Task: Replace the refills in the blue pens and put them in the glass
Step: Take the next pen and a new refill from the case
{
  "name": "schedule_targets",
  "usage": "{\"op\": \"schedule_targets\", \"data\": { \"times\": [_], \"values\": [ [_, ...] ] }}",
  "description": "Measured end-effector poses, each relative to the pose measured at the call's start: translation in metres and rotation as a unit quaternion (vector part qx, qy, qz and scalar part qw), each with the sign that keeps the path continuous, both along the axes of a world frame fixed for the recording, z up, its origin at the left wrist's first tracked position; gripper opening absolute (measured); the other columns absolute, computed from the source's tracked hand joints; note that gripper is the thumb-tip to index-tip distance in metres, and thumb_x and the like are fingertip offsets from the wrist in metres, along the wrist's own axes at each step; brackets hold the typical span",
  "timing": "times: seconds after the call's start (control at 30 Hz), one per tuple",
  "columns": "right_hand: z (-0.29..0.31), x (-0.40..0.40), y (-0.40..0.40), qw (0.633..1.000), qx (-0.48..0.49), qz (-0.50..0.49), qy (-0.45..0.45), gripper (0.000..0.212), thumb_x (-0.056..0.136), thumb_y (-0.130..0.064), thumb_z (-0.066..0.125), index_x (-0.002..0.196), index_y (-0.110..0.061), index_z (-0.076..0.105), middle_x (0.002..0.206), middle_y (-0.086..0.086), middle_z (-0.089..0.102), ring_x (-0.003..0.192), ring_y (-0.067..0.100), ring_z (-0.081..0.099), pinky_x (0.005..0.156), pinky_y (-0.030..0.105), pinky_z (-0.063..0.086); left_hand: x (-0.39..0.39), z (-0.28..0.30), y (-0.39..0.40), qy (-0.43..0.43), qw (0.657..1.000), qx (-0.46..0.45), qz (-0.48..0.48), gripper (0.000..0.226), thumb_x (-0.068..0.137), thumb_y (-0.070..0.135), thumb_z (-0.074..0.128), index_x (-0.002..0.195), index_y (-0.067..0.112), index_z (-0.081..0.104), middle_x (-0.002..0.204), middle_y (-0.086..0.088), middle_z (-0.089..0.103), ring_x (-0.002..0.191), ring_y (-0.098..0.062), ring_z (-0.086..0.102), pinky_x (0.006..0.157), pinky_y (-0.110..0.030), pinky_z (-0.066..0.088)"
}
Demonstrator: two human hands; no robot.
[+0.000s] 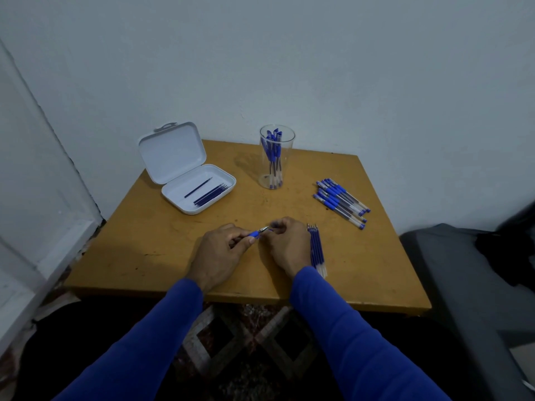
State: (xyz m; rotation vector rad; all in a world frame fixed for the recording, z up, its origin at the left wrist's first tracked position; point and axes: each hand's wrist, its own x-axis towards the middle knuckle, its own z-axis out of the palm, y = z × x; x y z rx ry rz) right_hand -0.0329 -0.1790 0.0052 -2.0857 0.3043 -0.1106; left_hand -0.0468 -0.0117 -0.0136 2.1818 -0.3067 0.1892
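The left hand [215, 253] grips a blue pen with a rubber grip and metal tip [256, 233] by its barrel, fingers curled round it, the tip pointing toward the right hand [286, 246]. The right hand's fingers [276, 225] are pinched together just at that tip; what they pinch, the nose cone or a refill end, is too small to tell. Both hands hover low over the yellow-brown wooden desk [162, 244].

The step in hand looks like working the tip end of the pen, unscrewing or reseating it. To do it well, the left hand should hold the barrel steady while only the right fingers turn, keeping the small tip piece over the desk so it cannot roll off.

Just beside the right hand lies a row of fresh blue refills [317, 250]. The tall clear glass [276, 157], already holding several pens, stands farther back; a bunch of blue pens [341, 202] lies to its right. The open white plastic case [191, 175] holds dark refills, probably spent ones.
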Motion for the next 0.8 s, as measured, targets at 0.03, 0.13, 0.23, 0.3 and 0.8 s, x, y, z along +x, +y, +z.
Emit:
{"op": "schedule_targets", "data": {
  "times": [0.03,0.13,0.23,0.3,0.8],
  "values": [
    [0.000,0.000,0.001,1.000,0.002,-0.001,-0.001,0.019,0.096,-0.021,0.070,0.114,-0.021,0.068,0.094,-0.013,0.062,0.088,0.003,0.060,0.078,0.022,0.053,0.000,0.000,0.000,-0.002,1.000,0.000,0.001,0.019,0.096,0.031,0.065,0.112,0.028,0.075,0.090,0.015,0.064,0.083,-0.001,0.059,0.073,-0.019,0.044],
    [-0.003,-0.001,0.000,0.999,0.031,-0.004,-0.007,0.012,0.101,-0.034,0.061,0.097,-0.026,0.068,0.090,-0.008,0.067,0.084,0.013,0.065,0.081,0.039,0.060,-0.002,0.001,-0.001,-0.007,1.000,0.009,0.005,0.020,0.096,0.030,0.065,0.113,0.026,0.074,0.090,0.015,0.063,0.084,-0.002,0.058,0.073,-0.018,0.043],
    [-0.001,-0.005,-0.006,0.996,0.091,0.024,-0.008,0.042,0.104,-0.048,0.051,0.086,-0.015,0.069,0.069,-0.001,0.063,0.060,0.009,0.056,0.055,0.027,0.047,-0.003,0.002,-0.002,-0.007,1.000,0.007,0.008,0.020,0.096,0.031,0.065,0.114,0.026,0.074,0.091,0.016,0.063,0.084,-0.003,0.059,0.073,-0.019,0.046],
    [0.004,-0.008,-0.009,0.993,0.107,0.052,-0.003,0.050,0.102,-0.051,0.052,0.087,-0.007,0.070,0.063,-0.002,0.060,0.049,0.003,0.050,0.045,0.016,0.039,-0.003,0.003,-0.002,-0.007,1.000,0.004,0.010,0.021,0.095,0.031,0.067,0.114,0.026,0.074,0.090,0.016,0.063,0.083,-0.003,0.060,0.072,-0.019,0.046],
    [0.002,-0.008,-0.019,0.976,0.152,0.154,0.018,0.009,0.098,-0.017,0.066,0.104,-0.013,0.071,0.086,0.005,0.068,0.067,0.009,0.056,0.060,0.021,0.049,-0.004,0.002,-0.002,-0.004,1.000,0.014,0.002,0.021,0.094,0.030,0.069,0.112,0.023,0.076,0.086,0.013,0.065,0.080,-0.005,0.060,0.070,-0.024,0.047]
  ]
}}
